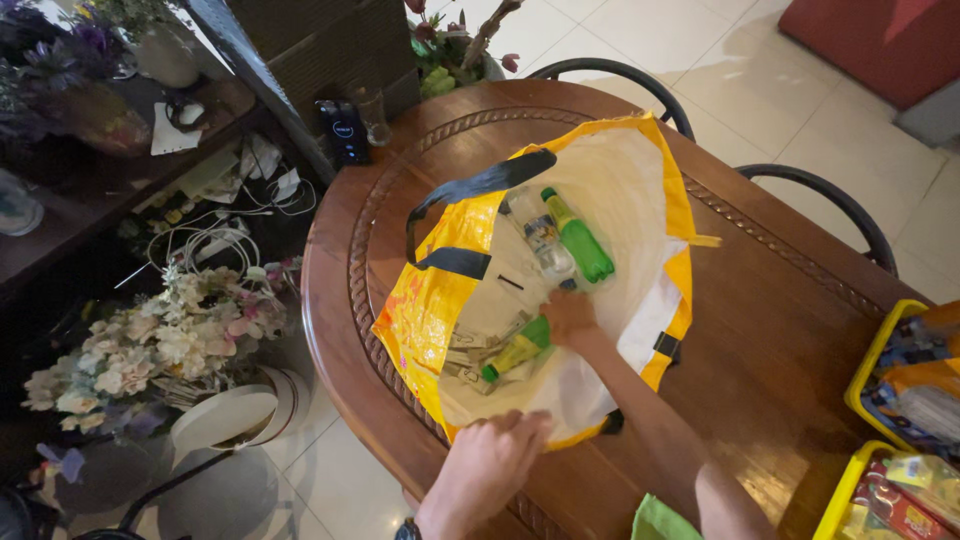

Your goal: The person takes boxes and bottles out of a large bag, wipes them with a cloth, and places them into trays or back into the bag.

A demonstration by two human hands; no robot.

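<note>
Green bottle apparently in right hand's grip; left hand clutches bag rim.

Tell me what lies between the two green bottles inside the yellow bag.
In the head view, a clear bottle and bare white bag lining lie between the upper green bottle and the lower green bottle that the right hand touches.

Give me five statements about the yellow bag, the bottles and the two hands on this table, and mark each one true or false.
1. The right hand reaches inside the yellow bag. True.
2. The left hand is on the bag's near edge. True.
3. The bag sits on the tiled floor. False: it lies on the wooden table.
4. A green bottle lies beside a clear bottle inside the bag. True.
5. The bag is zipped shut. False: its mouth is wide open.
</note>
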